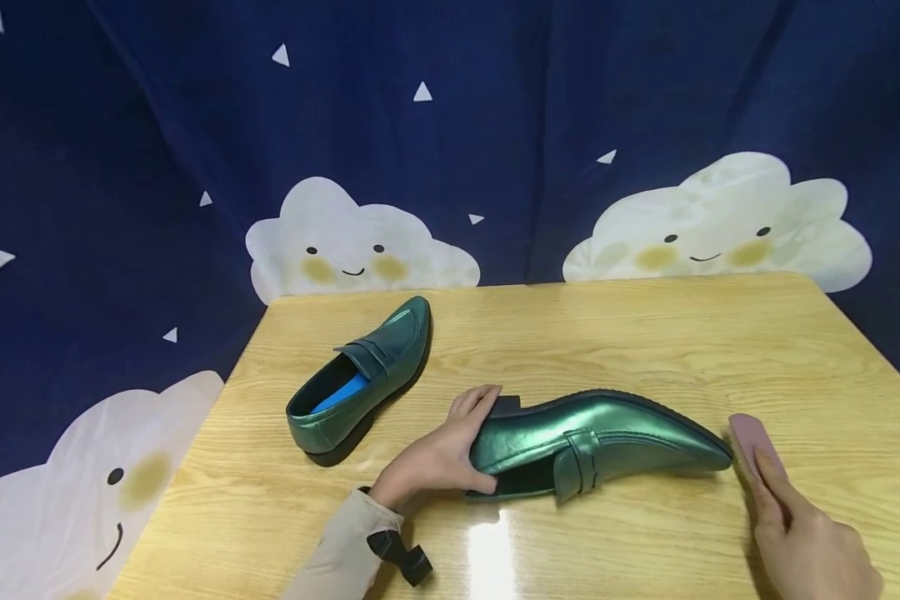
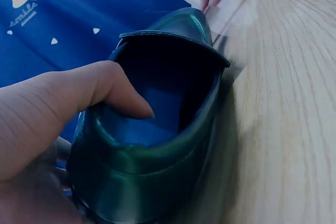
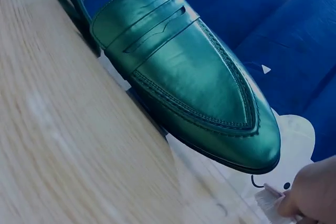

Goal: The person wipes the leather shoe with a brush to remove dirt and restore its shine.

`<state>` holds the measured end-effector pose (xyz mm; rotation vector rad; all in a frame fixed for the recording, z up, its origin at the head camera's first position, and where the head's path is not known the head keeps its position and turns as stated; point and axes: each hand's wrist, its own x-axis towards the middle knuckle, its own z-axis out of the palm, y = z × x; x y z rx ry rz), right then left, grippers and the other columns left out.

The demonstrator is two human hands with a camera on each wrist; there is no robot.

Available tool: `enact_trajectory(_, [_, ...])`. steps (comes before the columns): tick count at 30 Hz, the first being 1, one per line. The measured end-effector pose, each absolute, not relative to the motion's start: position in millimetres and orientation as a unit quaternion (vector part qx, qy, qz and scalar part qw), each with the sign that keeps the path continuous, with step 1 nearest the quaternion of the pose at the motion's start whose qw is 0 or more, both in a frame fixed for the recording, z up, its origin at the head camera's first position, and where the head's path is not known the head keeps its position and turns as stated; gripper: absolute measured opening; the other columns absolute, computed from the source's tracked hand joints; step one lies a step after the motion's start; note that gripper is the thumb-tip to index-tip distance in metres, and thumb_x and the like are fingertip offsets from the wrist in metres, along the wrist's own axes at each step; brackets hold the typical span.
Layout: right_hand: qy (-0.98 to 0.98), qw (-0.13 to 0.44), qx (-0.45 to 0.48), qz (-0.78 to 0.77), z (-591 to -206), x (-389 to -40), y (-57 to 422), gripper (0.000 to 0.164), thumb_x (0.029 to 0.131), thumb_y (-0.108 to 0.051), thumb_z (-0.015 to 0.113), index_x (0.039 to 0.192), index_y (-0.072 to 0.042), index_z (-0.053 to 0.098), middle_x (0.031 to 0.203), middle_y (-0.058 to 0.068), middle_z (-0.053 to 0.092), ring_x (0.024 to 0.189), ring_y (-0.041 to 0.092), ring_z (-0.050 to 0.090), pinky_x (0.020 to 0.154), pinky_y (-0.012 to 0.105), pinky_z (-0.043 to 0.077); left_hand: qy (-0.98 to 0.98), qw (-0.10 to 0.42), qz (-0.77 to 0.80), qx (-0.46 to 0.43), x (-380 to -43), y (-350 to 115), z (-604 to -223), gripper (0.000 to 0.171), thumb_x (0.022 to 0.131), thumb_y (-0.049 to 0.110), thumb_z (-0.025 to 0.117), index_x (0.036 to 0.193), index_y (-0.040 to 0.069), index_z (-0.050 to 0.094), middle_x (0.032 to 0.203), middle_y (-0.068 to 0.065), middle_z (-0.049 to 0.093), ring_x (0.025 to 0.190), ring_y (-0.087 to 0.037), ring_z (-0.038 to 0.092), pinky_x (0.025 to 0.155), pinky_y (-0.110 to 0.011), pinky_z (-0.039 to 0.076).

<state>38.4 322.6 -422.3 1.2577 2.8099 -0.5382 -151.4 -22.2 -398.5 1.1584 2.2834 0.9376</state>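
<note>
My left hand (image 1: 446,450) grips a shiny green loafer (image 1: 607,425) by its heel. The thumb reaches inside the opening, over a blue insole (image 2: 142,127), and the fingers go round the outside. In the head view the loafer is tipped on its side, toe to the right and sole toward the back. My right hand (image 1: 813,533) holds a flat pink brush (image 1: 753,437) beside the toe; whether the two touch is hard to tell. Pale bristles seem to show in the right wrist view, where the right hand is mostly cut off.
A matching green loafer (image 1: 367,375) stands upright on the wooden table (image 1: 645,333), at the left, toe pointing back. Behind the table hangs a dark blue curtain (image 1: 495,125) with white triangles and smiling clouds. A black strap sits on the left sleeve (image 1: 345,542).
</note>
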Motion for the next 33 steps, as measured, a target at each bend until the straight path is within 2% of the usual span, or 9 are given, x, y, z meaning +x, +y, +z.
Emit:
enact_trajectory(4, [0.901, -0.008, 0.393, -0.184, -419.9, 39.7, 321.5, 0.056, 0.101, -0.045, 0.039, 0.151, -0.028, 0.021, 0.118, 0.040, 0.049, 0.080, 0.054, 0.059, 0.054, 0.051, 0.043, 0.840, 0.176, 0.318, 0.403, -148.7, -22.2, -394.5, 0.104, 0.071, 0.022, 0.076, 0.155, 0.015, 0.015, 0.159, -0.013, 0.011, 0.144, -0.027, 0.015, 0.101, -0.041, 0.039])
enact_trajectory(6, [0.902, -0.019, 0.387, -0.189, -419.5, 40.8, 320.0, 0.058, 0.100, -0.046, 0.041, 0.151, -0.025, 0.023, 0.118, 0.040, 0.049, 0.086, 0.058, 0.057, 0.055, 0.055, 0.045, 0.857, 0.154, 0.313, 0.380, -146.4, -22.0, -390.7, 0.091, 0.077, 0.024, 0.071, 0.154, 0.013, 0.023, 0.157, -0.017, 0.019, 0.121, -0.024, 0.051, 0.084, -0.036, 0.049])
enact_trajectory(8, [0.901, -0.024, 0.389, -0.190, -419.8, 40.4, 318.2, 0.059, 0.099, -0.048, 0.042, 0.151, -0.025, 0.024, 0.121, 0.039, 0.046, 0.095, 0.059, 0.054, 0.062, 0.060, 0.045, 0.878, 0.131, 0.305, 0.344, -143.8, -20.8, -385.9, 0.074, 0.086, 0.024, 0.062, 0.151, 0.009, 0.030, 0.133, -0.021, 0.053, 0.075, -0.016, 0.063, 0.061, -0.029, 0.049])
enact_trajectory(11, [0.902, -0.036, 0.385, -0.191, -421.0, 39.6, 317.0, 0.059, 0.099, -0.046, 0.045, 0.150, -0.023, 0.027, 0.121, 0.038, 0.046, 0.097, 0.059, 0.053, 0.066, 0.064, 0.045, 0.888, 0.129, 0.337, 0.284, -142.2, -16.1, -378.7, 0.056, 0.096, 0.017, 0.047, 0.148, 0.001, 0.034, 0.072, -0.013, 0.066, 0.033, -0.006, 0.039, 0.039, -0.025, 0.039])
enact_trajectory(13, [0.902, -0.037, 0.385, -0.191, -421.2, 37.9, 317.3, 0.059, 0.099, -0.047, 0.044, 0.151, -0.024, 0.026, 0.123, 0.038, 0.046, 0.101, 0.058, 0.051, 0.068, 0.065, 0.044, 0.880, 0.141, 0.378, 0.250, -144.1, -12.7, -375.6, 0.050, 0.098, 0.012, 0.042, 0.145, -0.003, 0.037, 0.046, -0.003, 0.052, 0.031, -0.008, 0.047, 0.037, -0.027, 0.043])
enact_trajectory(20, [0.919, -0.062, 0.334, -0.201, -422.2, 35.7, 319.1, 0.057, 0.100, -0.038, 0.046, 0.152, -0.022, 0.026, 0.121, 0.040, 0.045, 0.097, 0.060, 0.052, 0.073, 0.065, 0.044, 0.816, 0.202, 0.513, 0.177, -160.8, -10.0, -378.2, 0.046, 0.096, 0.007, 0.038, 0.139, -0.010, 0.040, 0.047, -0.011, 0.059, 0.035, -0.023, 0.058, 0.043, -0.049, 0.050])
enact_trajectory(25, [0.932, -0.081, 0.269, -0.229, -423.6, 36.0, 321.5, 0.065, 0.098, -0.024, 0.050, 0.154, -0.010, 0.019, 0.113, 0.044, 0.049, 0.089, 0.062, 0.054, 0.070, 0.064, 0.046, 0.794, 0.236, 0.544, 0.136, -166.0, -26.0, -377.8, 0.042, 0.094, 0.004, 0.033, 0.131, -0.013, 0.046, 0.049, -0.016, 0.059, 0.036, -0.022, 0.058, 0.041, -0.046, 0.050])
enact_trajectory(29, [0.942, -0.039, 0.212, -0.258, -416.9, 32.6, 335.0, 0.074, 0.098, -0.022, 0.050, 0.152, 0.001, 0.004, 0.105, 0.047, 0.052, 0.083, 0.062, 0.056, 0.059, 0.060, 0.048, 0.794, 0.239, 0.548, 0.114, -161.4, -50.9, -371.8, 0.042, 0.093, 0.002, 0.032, 0.130, -0.011, 0.047, 0.051, -0.018, 0.060, 0.036, -0.022, 0.058, 0.039, -0.041, 0.049])
enact_trajectory(33, [0.943, -0.020, 0.192, -0.271, -407.3, 19.7, 347.1, 0.074, 0.101, -0.023, 0.045, 0.151, 0.002, -0.004, 0.098, 0.041, 0.059, 0.073, 0.050, 0.062, 0.056, 0.054, 0.048, 0.788, 0.229, 0.566, 0.079, -155.9, -77.1, -372.5, 0.045, 0.093, 0.001, 0.031, 0.134, -0.009, 0.044, 0.053, -0.018, 0.060, 0.036, -0.023, 0.058, 0.039, -0.042, 0.049])
